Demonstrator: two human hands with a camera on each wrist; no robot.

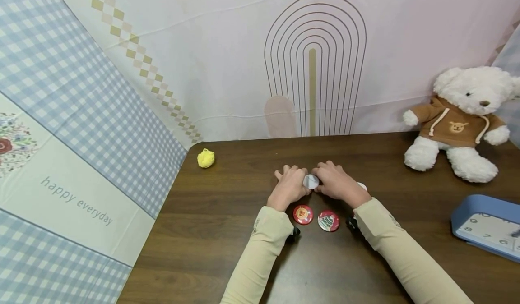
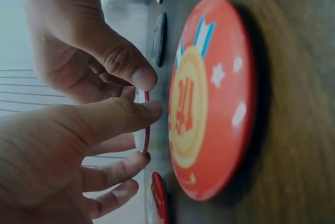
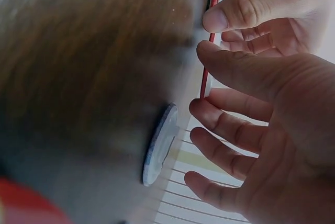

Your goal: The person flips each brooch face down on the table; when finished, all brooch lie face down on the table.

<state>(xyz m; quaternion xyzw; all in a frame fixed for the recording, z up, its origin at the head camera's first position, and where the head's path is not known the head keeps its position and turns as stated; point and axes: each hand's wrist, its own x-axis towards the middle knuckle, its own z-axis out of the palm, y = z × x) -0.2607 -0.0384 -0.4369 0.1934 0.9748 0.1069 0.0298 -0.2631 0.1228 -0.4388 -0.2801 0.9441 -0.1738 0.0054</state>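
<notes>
A round button badge (image 1: 311, 181) is between both hands, its pale silvery back facing up and its red rim showing edge-on in the wrist views. The left hand (image 1: 289, 186) pinches it from the left, thumb and fingers at the rim. From the right, the right hand (image 1: 336, 182) pinches the same badge. Closer to the body lie a red badge with a gold medal print (image 1: 303, 214) and a red badge with a tree print (image 1: 328, 221). Another pale badge (image 1: 362, 186) is partly covered by the right wrist. A red badge (image 2: 158, 198) lies past the left fingers.
At the far left of the brown table (image 1: 195, 236) sits a yellow fluffy ball (image 1: 206, 158). A white teddy bear (image 1: 459, 123) in a brown hoodie sits at the back right, with a blue clock (image 1: 487, 225) nearer on that side. Patterned cloth (image 1: 227, 69) hangs behind the table.
</notes>
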